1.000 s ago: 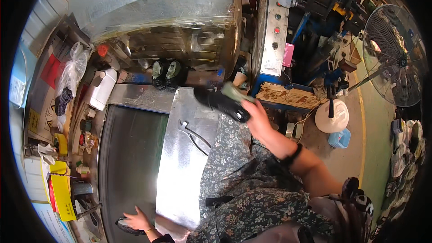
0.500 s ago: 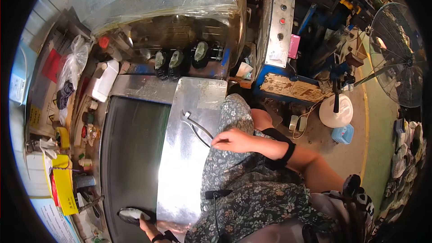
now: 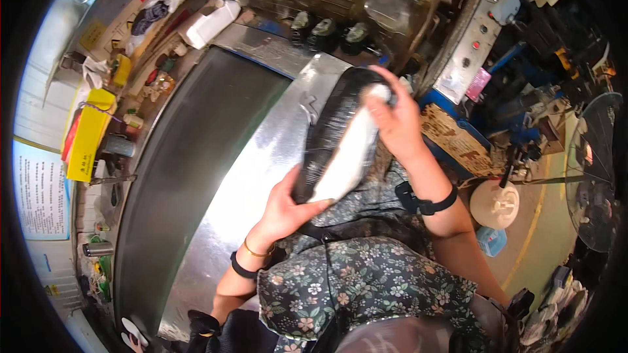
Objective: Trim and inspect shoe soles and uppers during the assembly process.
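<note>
A black shoe upper [image 3: 333,127] with a long white underside is held up tilted between my two hands, blurred by motion. My left hand [image 3: 281,208] is closed round its near end, thumb across the edge. At the far end, my right hand [image 3: 398,121] grips it with the thumb on the white face. Behind the shoe upper, a pair of metal pincers [image 3: 310,106] lies partly hidden on the shiny metal table [image 3: 226,186].
A dark conveyor belt [image 3: 190,147] runs left of the table. Several black shoes [image 3: 322,34] stand at its far end. White pieces [image 3: 133,332] show at the lower left. To the right are a control panel [image 3: 474,46], a white bucket [image 3: 494,204] and a fan [image 3: 592,170].
The shoe upper has come up from the belt in my left hand to above the table. My right hand has left the pincers and now holds its far end. The view has turned.
</note>
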`<action>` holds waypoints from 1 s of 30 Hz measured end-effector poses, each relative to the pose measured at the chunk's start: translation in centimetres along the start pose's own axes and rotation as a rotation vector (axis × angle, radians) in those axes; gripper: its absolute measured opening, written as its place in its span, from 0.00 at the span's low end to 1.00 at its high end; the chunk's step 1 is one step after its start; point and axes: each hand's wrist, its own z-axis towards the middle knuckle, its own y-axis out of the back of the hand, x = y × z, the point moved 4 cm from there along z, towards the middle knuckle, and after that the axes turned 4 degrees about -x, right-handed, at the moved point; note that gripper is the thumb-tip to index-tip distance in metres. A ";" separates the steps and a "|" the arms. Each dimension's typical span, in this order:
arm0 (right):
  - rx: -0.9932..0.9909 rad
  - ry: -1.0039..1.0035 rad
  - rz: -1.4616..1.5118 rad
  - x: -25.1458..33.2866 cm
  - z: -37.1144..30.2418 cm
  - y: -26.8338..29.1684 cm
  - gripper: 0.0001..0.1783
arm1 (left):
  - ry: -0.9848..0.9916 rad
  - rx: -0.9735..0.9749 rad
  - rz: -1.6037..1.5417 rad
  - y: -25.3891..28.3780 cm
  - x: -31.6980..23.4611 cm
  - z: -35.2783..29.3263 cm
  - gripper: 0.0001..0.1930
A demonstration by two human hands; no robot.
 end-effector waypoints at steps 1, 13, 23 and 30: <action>-0.128 0.037 0.030 0.4 -0.9 1.3 0.26 | 0.022 0.073 -0.098 -1.5 -0.4 1.0 0.39; 0.282 0.160 -0.563 2.0 -6.3 2.1 0.24 | -0.040 -0.180 -0.312 -12.5 2.6 13.2 0.17; 0.631 0.181 -0.867 -4.9 -1.2 2.3 0.30 | -0.159 -0.613 -0.084 -10.6 2.3 12.7 0.13; 0.716 0.150 -0.789 -6.6 1.2 0.5 0.25 | -0.660 -0.439 0.104 -11.0 1.5 11.9 0.26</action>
